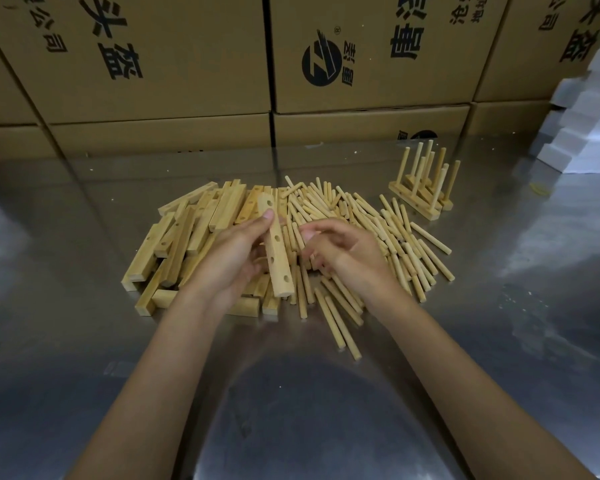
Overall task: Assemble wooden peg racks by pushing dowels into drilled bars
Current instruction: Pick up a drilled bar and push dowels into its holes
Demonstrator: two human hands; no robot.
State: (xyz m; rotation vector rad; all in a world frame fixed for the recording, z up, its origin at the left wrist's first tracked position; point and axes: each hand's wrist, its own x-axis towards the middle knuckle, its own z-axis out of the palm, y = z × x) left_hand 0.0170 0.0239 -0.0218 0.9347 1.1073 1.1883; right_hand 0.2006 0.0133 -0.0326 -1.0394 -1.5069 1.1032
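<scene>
the left hand (236, 258) grips a drilled bar (278, 247) above the piles on the table (291, 393), its long axis running away from the person, holes facing right. the right hand (340, 251) hovers over loose dowels (378, 230), fingers loosely curled, holding nothing.

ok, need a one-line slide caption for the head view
Left hand holds a drilled bar above piles of bars and dowels while the right hand reaches among them; finished racks stand behind.
</scene>
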